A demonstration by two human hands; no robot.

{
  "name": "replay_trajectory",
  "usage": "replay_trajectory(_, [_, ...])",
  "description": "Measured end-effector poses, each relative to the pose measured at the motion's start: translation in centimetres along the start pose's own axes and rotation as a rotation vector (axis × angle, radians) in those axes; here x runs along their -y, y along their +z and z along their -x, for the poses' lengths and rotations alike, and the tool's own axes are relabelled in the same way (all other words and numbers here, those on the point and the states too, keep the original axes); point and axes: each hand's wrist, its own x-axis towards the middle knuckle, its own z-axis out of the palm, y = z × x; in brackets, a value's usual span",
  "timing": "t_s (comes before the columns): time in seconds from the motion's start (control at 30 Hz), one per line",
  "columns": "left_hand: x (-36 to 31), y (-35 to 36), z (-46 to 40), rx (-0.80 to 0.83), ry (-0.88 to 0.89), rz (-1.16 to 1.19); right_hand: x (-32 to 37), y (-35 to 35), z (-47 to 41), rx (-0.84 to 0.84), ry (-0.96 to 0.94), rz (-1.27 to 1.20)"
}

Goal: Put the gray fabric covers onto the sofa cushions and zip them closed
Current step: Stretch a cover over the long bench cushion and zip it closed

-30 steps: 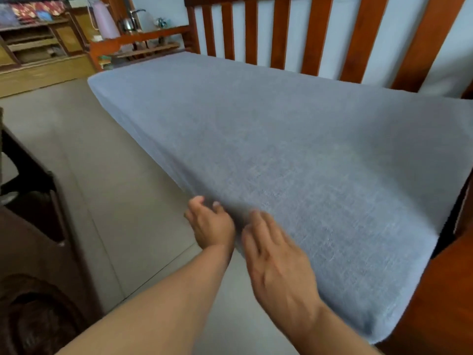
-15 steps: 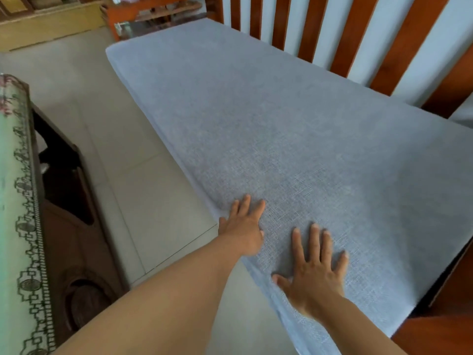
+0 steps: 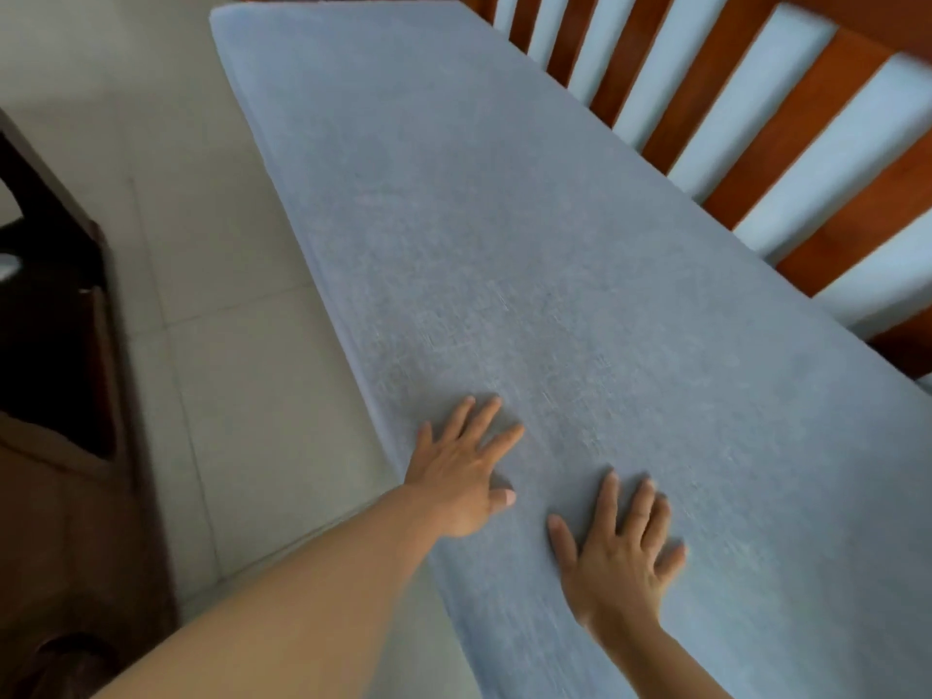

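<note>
Cushion cover [image 3: 529,254]: gray woven cloth, matt; backrest slats [image 3: 706,100]: glossy wood.

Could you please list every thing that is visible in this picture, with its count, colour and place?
cushion: one, in a gray fabric cover, on the sofa seat, across the middle.
sofa back slats: several, reddish-brown wood, upper right, behind the cushion.
floor: pale tiles, left of the cushion.
dark wooden furniture: one piece, dark brown, left edge.
left hand: one, flat on the cushion near its front edge, fingers spread.
right hand: one, flat on the cushion, beside the left.
</note>
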Motion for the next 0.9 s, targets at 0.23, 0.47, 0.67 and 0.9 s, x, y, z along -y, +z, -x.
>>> replay_trajectory(0.23, [8.0,-4.4,-3.3,0.021,-0.243,0.124,8.1,-1.3,-5.8,0.088,-0.248,0.033])
replay_trajectory(0.47, [9.6,-7.2,-5.8,0.143,-0.259,0.082,12.3,-3.5,-10.1,0.236,-0.439,0.13])
replay_trajectory(0.67, [10.9,-10.3,-8.3,0.148,-0.256,0.022,15.0,-5.5,-12.5,0.295,-0.466,0.16])
replay_trajectory(0.9, [14.6,-13.6,-12.7,0.123,-0.288,0.012,20.8,-7.2,-16.4,0.301,-0.453,0.146])
